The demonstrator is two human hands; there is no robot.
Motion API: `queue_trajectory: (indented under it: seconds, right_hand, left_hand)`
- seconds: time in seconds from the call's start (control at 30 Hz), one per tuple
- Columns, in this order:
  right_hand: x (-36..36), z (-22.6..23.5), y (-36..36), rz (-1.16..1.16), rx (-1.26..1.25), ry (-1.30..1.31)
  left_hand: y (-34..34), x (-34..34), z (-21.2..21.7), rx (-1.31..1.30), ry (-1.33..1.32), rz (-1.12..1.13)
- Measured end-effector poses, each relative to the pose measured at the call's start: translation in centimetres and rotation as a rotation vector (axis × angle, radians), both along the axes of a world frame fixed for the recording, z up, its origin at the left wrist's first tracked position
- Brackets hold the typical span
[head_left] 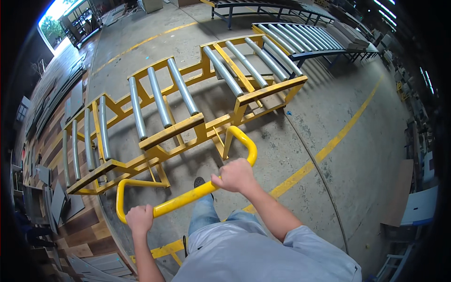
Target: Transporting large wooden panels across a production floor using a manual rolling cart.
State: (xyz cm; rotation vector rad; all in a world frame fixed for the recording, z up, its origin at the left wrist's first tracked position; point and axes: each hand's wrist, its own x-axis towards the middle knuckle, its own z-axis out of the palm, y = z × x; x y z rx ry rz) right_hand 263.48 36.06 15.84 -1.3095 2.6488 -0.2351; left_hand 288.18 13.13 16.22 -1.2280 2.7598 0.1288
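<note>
A yellow tubular push handle (185,198) crosses in front of my body, its bent ends joined to a yellow stepped roller cart (174,127). My left hand (140,218) is wrapped round the bar near its left end. Farther right, my right hand (235,176) grips the same bar close to the bend. Steel rollers (159,96) lie across the cart frame on three levels, rising from left to right. No load rests on these rollers. One dark shoe (199,182) shows just beyond the bar.
At the cart's far right end stands a roller conveyor (300,40) bearing stacked flat boards (346,36). Another conveyor (263,3) runs behind it. A yellow floor line (329,146) and a dark cable (324,181) cross the concrete at right. Loose panels (58,202) lie on wood-patterned flooring at left.
</note>
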Motion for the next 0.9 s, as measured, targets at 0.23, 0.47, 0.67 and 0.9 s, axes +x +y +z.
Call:
queue_trajectory:
  seconds: [0.23,0.47,0.67,0.9]
  right_hand:
    - [-2.0,1.8,-1.2,0.012,-0.104,-0.024]
    - [-3.7,4.5,-2.9,0.000,-0.179,-0.014]
    - [-3.9,6.2,-3.6,-0.005,-0.160,-0.042]
    - [-4.4,6.7,-3.8,0.051,-0.100,-0.076]
  left_hand:
    - [-1.3,-1.8,1.3,-0.002,0.019,0.020]
    - [-3.0,-3.6,4.5,0.020,0.029,0.035]
    - [-4.0,-2.8,5.0,0.010,0.013,-0.020]
    - [-3.8,-3.5,7.8,0.119,0.044,0.016]
